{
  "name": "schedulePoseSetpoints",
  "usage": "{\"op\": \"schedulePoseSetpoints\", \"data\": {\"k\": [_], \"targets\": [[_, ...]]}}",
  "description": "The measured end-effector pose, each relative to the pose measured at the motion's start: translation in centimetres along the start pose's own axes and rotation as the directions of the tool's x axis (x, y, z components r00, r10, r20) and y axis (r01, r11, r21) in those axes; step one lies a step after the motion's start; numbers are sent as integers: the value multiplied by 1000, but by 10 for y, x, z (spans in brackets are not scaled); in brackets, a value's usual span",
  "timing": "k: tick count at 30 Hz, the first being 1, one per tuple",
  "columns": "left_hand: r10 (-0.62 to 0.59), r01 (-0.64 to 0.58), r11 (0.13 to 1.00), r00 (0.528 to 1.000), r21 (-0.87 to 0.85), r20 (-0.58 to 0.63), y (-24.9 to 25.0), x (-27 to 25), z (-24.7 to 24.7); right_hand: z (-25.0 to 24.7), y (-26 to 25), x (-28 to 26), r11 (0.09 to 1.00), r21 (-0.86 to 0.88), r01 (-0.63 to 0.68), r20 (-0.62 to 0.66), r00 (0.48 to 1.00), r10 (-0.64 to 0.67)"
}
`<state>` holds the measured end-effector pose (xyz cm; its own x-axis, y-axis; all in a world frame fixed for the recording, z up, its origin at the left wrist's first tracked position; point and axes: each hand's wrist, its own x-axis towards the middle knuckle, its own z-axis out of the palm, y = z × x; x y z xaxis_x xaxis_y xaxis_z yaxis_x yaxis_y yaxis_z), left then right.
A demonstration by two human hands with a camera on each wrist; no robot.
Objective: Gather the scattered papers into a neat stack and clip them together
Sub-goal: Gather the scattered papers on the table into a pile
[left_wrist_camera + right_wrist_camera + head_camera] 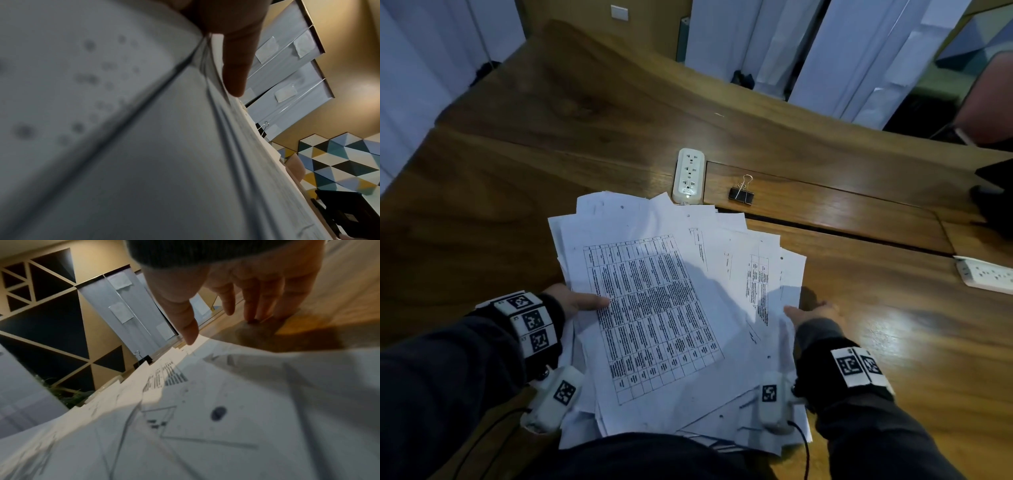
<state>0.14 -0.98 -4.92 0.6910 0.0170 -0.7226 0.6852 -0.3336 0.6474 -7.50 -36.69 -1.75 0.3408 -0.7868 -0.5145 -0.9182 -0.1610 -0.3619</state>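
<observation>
A loose, fanned pile of printed papers (654, 308) lies on the wooden table (517, 212) right in front of me, a sheet with a table on top. My left hand (580, 303) holds the pile's left edge: the thumb (236, 65) lies on top and the fingers are hidden under the sheets (123, 146). At the right edge my right hand (811, 313) is open, with its thumb by the paper edge (205, 418) and its straight fingers (252, 305) touching the table. A black binder clip (741, 196) (144, 359) (263, 129) lies beyond the pile, untouched.
A white power strip (688, 176) sits just past the pile's far edge, left of the clip. A second strip (986, 275) lies at the right edge. Another person's arm (986, 102) shows at the upper right, with a dark object (996, 205) below it.
</observation>
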Motion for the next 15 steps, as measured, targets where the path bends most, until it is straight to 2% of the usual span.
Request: {"op": "schedulePoseSetpoints", "data": {"k": [3,7,9,12,15], "targets": [[7,-7,1000,1000,1,3,-1,0,0,6,-2,-1,1000,9,-30,104,994,29],[-8,8,1000,1000,17,15,1,-1,0,13,-9,-10,999,-53,-11,148,989,19],[-13,13,1000,1000,12,13,-1,0,-1,21,-9,-10,986,-163,25,113,994,-6],[-18,16,998,999,61,28,-4,4,-4,26,-12,-16,909,-415,46,56,998,-25],[-17,12,996,998,90,54,-15,23,-8,25,-16,-26,903,-426,62,88,996,-27]]}}
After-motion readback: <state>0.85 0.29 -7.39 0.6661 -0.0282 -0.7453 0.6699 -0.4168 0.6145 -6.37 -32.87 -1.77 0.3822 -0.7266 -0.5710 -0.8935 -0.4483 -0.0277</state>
